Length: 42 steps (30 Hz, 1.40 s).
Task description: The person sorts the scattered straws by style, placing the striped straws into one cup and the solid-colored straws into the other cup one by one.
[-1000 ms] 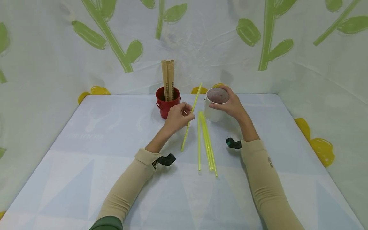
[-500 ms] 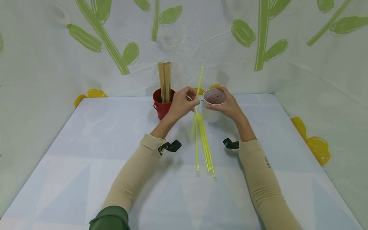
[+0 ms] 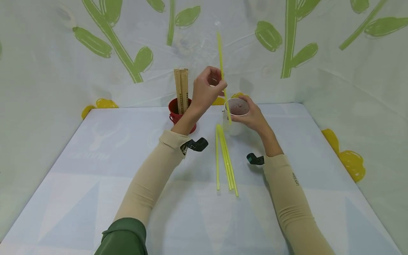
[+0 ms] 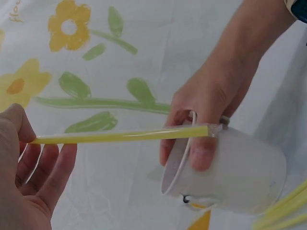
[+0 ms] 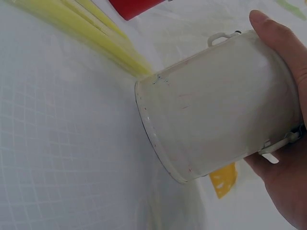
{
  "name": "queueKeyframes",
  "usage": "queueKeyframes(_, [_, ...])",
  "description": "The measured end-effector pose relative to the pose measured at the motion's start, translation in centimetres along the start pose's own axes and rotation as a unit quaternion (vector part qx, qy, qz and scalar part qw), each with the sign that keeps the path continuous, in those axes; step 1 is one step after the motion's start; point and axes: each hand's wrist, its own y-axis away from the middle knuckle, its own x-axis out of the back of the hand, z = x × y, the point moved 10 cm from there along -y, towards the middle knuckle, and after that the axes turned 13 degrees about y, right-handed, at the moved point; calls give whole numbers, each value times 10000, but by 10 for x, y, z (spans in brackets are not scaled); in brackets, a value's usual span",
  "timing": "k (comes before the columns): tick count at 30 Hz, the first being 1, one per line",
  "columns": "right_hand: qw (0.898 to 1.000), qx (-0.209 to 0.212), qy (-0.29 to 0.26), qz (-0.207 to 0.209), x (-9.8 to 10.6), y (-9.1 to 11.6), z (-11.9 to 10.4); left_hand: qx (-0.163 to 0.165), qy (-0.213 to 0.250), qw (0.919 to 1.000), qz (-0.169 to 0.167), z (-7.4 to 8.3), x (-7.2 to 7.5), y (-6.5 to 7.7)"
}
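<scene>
My left hand (image 3: 207,88) pinches a yellow drinking straw (image 3: 220,53) in a clear wrapper, held nearly upright. In the head view the straw's lower end overlaps the front of a small white bucket (image 3: 234,128). The left wrist view has that wrapped end in front of the bucket's rim and the right thumb, not inside. My right hand (image 3: 255,117) grips the bucket (image 5: 216,105) around its rim from the right, and the bucket stands on the table. Several more yellow straws (image 3: 227,159) lie on the table in front of it.
A red bucket (image 3: 174,115) with paper-wrapped sticks (image 3: 181,88) standing in it is at the back, partly behind my left forearm. Behind the table (image 3: 95,198) hangs a sheet (image 3: 229,63) printed with green stems.
My left hand has risen and moved right, lifting the straw from beside the loose straws to the white bucket's front. My right hand stays on the bucket. The view has shifted slightly.
</scene>
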Motion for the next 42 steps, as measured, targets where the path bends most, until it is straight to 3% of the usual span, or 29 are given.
queueKeyframes(5, [10000, -17, -77, -5, 1, 1, -4, -233, 27, 9993, 299, 9, -2, -7])
queueKeyframes(10, [9999, -97, 27, 18, 2, 0, 2, -458, -179, 9978, 441, 3, -7, -19])
queueKeyframes(17, [9998, -171, 63, 11, 2, 2, 3, -286, -531, 9981, 88, -10, -19, -13])
queueKeyframes(25, [9999, -163, -8, -33, 1, 2, -1, -83, -808, 9966, -118, -26, -21, -5])
queueKeyframes(42, [10000, -50, 53, 67, 1, 2, -1, 196, -802, 9958, -394, -58, -31, 12])
